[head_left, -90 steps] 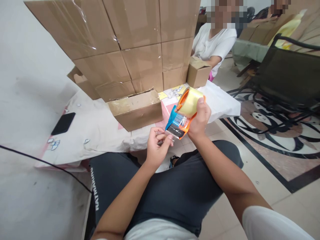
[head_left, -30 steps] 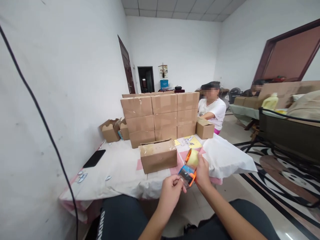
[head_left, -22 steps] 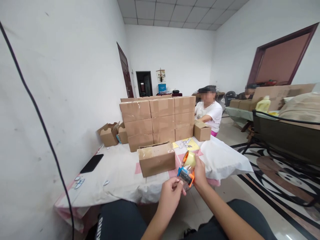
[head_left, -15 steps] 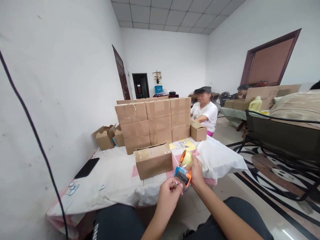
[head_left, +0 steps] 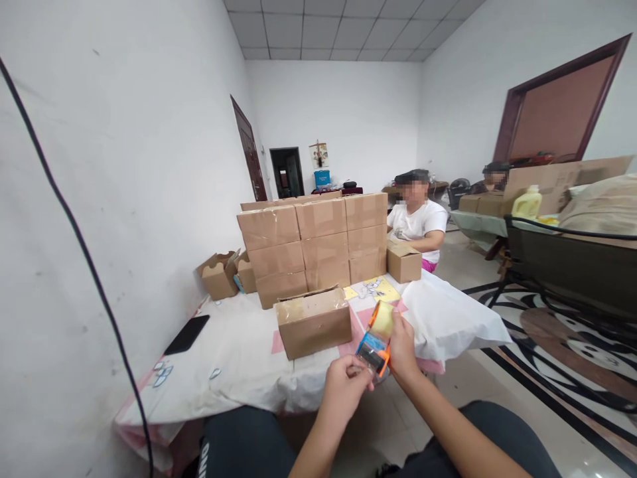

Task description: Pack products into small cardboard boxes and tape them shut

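My right hand [head_left: 404, 342] is closed round an orange and blue tape dispenser [head_left: 372, 353] carrying a roll of clear tape [head_left: 383, 319]. My left hand [head_left: 347, 384] pinches at the dispenser's lower end, where a bit of clear tape shows between it and the fingers. Both hands are just past the near edge of the table. Right in front of them, on the patterned tablecloth [head_left: 239, 358], sits a brown cardboard box [head_left: 314, 328] with tape along its top.
Behind that box rises a stack of taped cardboard boxes [head_left: 323, 242]. Open boxes [head_left: 219, 277] stand at the left, and a smaller box [head_left: 404, 262] at the right. A black phone [head_left: 187, 334] lies near the wall. Across the table sits a person in white [head_left: 423, 222].
The whole view has shifted, so everything appears a little further right. My hands keep the same hold on the dispenser and tape, and the dispenser is tilted slightly differently.
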Tool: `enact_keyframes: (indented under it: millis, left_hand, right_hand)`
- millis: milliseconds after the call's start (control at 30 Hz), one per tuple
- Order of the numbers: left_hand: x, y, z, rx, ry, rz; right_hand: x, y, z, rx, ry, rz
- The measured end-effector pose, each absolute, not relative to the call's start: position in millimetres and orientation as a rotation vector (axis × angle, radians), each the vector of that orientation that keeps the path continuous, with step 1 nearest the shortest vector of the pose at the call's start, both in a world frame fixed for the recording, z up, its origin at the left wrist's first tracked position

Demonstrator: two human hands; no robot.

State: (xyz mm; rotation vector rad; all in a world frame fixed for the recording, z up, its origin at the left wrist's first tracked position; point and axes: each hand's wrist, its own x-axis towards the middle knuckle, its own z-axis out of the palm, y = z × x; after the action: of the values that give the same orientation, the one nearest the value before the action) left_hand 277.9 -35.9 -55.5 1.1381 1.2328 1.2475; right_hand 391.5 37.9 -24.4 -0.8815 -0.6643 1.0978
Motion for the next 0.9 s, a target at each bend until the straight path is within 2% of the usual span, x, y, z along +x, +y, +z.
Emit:
enact_keyframes:
  millis: [900]
  left_hand:
    - [280,-48,-53,1.183,1.125,1.310]
  right_hand:
    - [391,38,-17,-0.766,-0.586,1.163]
